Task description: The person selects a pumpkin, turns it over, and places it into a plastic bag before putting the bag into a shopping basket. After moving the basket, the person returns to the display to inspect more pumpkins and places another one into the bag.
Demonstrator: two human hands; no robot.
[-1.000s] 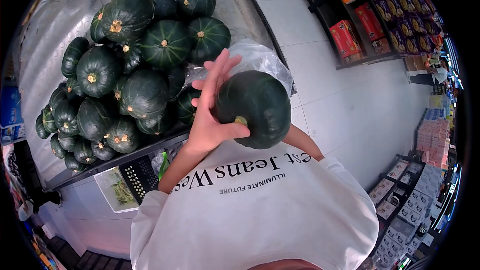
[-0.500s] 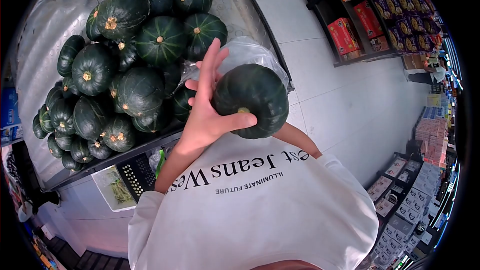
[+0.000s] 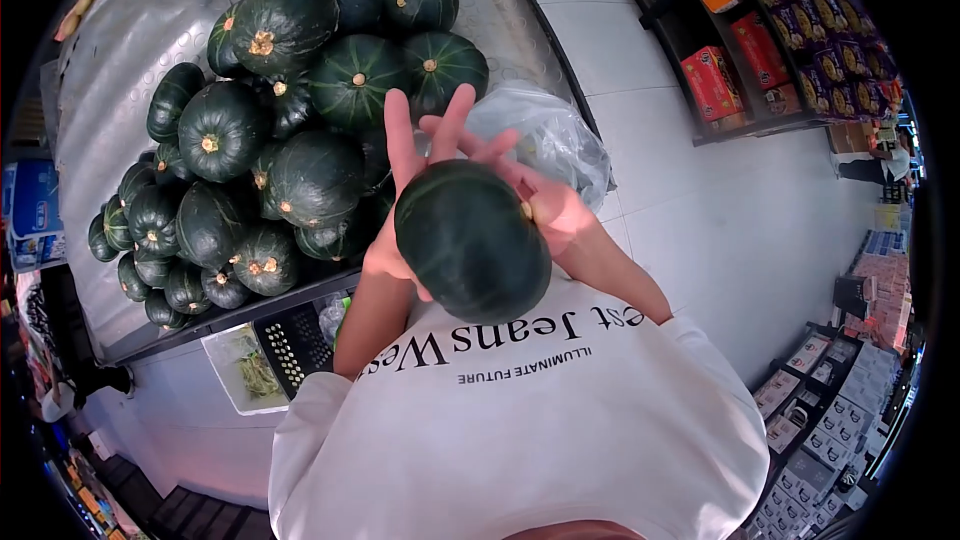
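A dark green kabocha squash (image 3: pixel 473 242) is held up in front of my white shirt, between my two hands. My left hand (image 3: pixel 390 248) cups its left side, with some fingers stretched up past the far edge. On the right side, my right hand (image 3: pixel 556 210) holds it near the pale stem, its fingers reaching behind the squash. The squash hides parts of both hands. Beyond them, many more kabocha squashes (image 3: pixel 316 177) are heaped on a display stand (image 3: pixel 120 285). A clear plastic bag (image 3: pixel 565 145) lies at the stand's right corner.
Below the stand's front edge are a white box with greens (image 3: pixel 245 368) and a black crate (image 3: pixel 290 343). Shelves with red boxes (image 3: pixel 712 83) stand across the aisle. Stacked cartons (image 3: pixel 835 420) are at lower right. A person (image 3: pixel 882 165) is far off at right.
The kabocha squash has turned, its stem moving from the near side to the right, and has come down slightly left. My right hand has come into view on it.
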